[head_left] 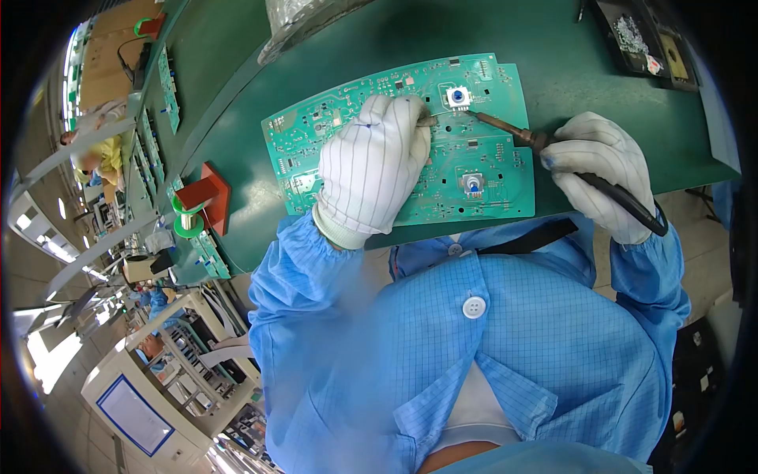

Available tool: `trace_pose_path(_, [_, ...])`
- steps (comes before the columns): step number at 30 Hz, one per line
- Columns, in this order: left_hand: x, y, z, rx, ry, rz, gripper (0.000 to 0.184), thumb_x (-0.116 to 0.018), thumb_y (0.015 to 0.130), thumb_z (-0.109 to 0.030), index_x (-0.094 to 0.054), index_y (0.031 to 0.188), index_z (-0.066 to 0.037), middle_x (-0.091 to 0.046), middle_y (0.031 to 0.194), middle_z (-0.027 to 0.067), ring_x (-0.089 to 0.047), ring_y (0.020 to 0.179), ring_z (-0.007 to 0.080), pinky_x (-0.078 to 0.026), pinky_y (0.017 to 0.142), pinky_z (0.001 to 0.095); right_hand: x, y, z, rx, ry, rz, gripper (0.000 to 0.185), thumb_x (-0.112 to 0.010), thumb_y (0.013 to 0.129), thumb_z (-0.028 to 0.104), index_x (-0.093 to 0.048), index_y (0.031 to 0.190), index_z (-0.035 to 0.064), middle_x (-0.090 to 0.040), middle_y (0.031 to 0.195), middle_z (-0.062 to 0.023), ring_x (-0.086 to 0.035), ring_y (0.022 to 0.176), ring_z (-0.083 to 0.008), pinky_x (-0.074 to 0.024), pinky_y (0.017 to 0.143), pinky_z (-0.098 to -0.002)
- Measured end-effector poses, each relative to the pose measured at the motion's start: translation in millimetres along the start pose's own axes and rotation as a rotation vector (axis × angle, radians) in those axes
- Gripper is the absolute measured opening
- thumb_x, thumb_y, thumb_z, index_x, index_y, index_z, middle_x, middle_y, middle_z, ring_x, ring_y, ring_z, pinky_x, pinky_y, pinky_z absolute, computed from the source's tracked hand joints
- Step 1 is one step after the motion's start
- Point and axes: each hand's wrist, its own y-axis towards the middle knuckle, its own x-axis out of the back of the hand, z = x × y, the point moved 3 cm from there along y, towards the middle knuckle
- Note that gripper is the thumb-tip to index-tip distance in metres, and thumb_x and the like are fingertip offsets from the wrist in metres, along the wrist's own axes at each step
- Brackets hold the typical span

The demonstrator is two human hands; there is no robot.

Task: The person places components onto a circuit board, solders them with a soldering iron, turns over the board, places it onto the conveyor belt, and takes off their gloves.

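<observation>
Two joined green circuit boards (pixel 426 174) lie on the green table. My left hand (pixel 375 162), in a white striped glove, rests over their middle with its fingers pinched on a small thin metal piece, too small to make out. From the right, my gloved right hand (pixel 602 170) grips a soldering iron (pixel 513 130) by its handle. The iron's tip is beside the lower right of a white rotary part with a blue centre (pixel 458 97). A second such part (pixel 472 184) sits lower on the boards.
A green solder spool (pixel 188 221) on a red stand (pixel 217 197) is at the left. Dark trays (pixel 643 43) with small parts stand at the top right. A clear plastic bag (pixel 304 24) lies at the top. More boards (pixel 168 91) and a person in yellow (pixel 110 158) are farther left.
</observation>
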Motion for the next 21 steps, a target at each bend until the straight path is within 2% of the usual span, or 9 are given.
trace_pose_path(14, [-1.6,0.6,2.1,-0.007,-0.061,-0.016,0.013,-0.068,0.086,-0.02,-0.062,0.094,-0.011,-0.063,0.085,0.009,-0.065,0.064,0.0265,-0.053,0.055,0.0356,-2.7,5.9,3.8,0.02,-0.033,0.028,0.028,-0.072,0.072,0.005,-0.067,0.099,0.0053,-0.069,0.096,-0.0112,-0.065,0.09,-0.0322,-0.0536,0.081,-0.0446])
trace_pose_path(16, [-1.5,0.1,4.2,-0.008,-0.058,-0.016,0.013,-0.068,0.086,-0.02,-0.062,0.094,-0.011,-0.063,0.086,0.0094,-0.065,0.065,0.0268,-0.054,0.055,0.0356,0.2,4.5,0.5,0.058,-0.03,-0.017,0.025,-0.074,0.075,0.009,-0.072,0.1,0.0065,-0.072,0.097,-0.009,-0.065,0.085,-0.0273,-0.0541,0.075,-0.0376])
trace_pose_path(21, [-1.3,0.9,2.3,0.002,-0.065,0.009,0.014,-0.068,0.086,-0.02,-0.062,0.095,-0.01,-0.063,0.086,0.0102,-0.066,0.066,0.0275,-0.053,0.055,0.0361,-0.7,5.5,5.8,0.067,-0.083,0.009,0.026,-0.076,0.075,0.01,-0.073,0.101,0.0071,-0.07,0.094,-0.0095,-0.065,0.086,-0.0276,-0.0535,0.075,-0.0374])
